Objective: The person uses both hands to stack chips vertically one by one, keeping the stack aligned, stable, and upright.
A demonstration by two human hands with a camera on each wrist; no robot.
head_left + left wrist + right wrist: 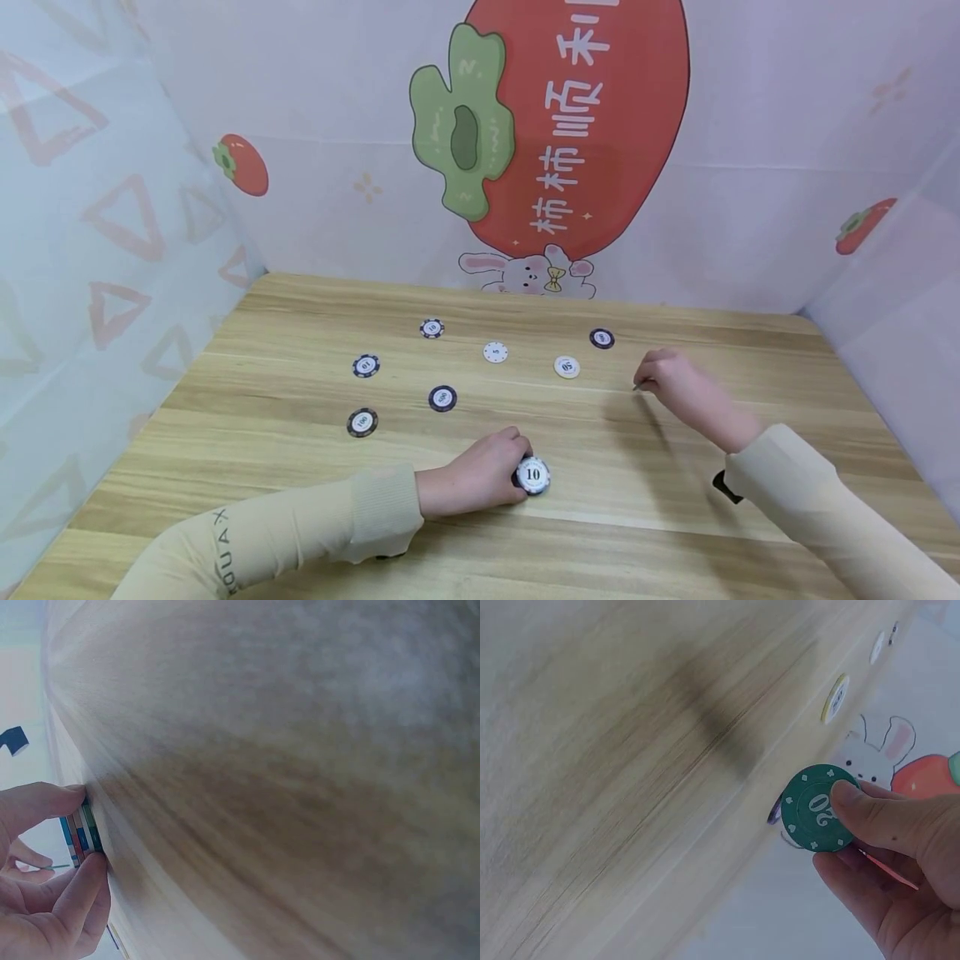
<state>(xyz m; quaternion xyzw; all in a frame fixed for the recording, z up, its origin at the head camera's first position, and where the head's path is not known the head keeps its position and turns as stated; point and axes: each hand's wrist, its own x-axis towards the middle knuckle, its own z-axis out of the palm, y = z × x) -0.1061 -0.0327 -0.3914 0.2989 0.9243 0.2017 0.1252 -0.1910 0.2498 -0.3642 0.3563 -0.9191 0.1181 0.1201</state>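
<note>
Near the front of the wooden table [622, 508], my left hand [480, 473] grips a short stack of poker chips [533, 475], its top one marked 10. Colored edges of the chip stack [84, 834] show between thumb and fingers in the left wrist view; it rests on or just above the wood. My right hand [686, 396] is raised over the table's right side. Between its thumb and fingers it pinches a green poker chip [814, 816] marked 20, seen face-on in the right wrist view and nearly edge-on in the head view.
Loose poker chips lie flat beyond the left hand: a 100 chip [363, 422], a 500 chip [442, 398], two chips marked 10, a white 5 chip [495, 352], a 50 chip [567, 367] and a dark chip [602, 338]. A printed curtain [337, 225] stands behind the table.
</note>
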